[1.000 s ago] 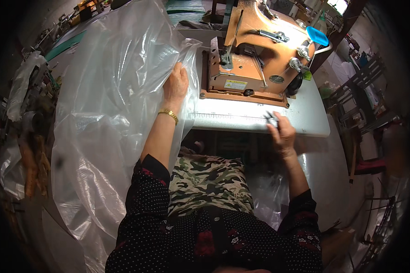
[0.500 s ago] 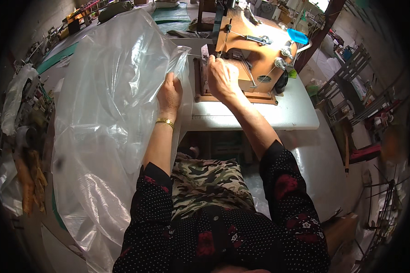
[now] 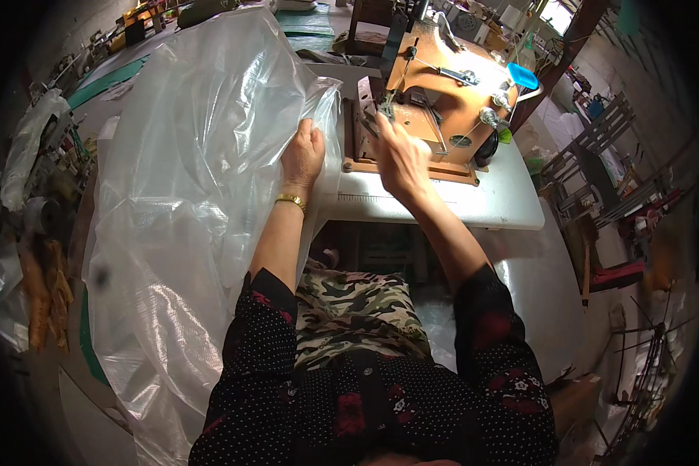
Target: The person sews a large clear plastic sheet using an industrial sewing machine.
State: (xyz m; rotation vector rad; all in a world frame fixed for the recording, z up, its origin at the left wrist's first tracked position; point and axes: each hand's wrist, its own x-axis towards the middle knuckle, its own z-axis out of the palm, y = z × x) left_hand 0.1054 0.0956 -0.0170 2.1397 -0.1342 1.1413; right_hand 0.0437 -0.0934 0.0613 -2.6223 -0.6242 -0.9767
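Observation:
A large translucent plastic sheet (image 3: pixel 202 155) hangs in folds over the left side of the table and down toward the floor. My left hand (image 3: pixel 303 159) is closed on its right edge, bunching it beside the sewing machine. The tan sewing machine (image 3: pixel 443 70) stands on the white table, lit by a lamp. My right hand (image 3: pixel 404 159) is closed just in front of the machine's needle area (image 3: pixel 388 101), with fingertips together. Slight blur and the fingers hide whatever it may hold. The sheet's edge lies left of the machine's base, apart from the needle.
The white sewing table (image 3: pixel 443 208) has a rounded right corner, with a ruler scale along its front. A blue plastic piece (image 3: pixel 523 76) sits on the machine's right side. A dark slatted chair (image 3: pixel 598 159) stands at right. Green sheeting (image 3: pixel 304 23) lies behind the table.
My right hand has drawn back slightly from the needle area toward me. My left hand keeps its hold on the sheet. The whole view has shifted a little.

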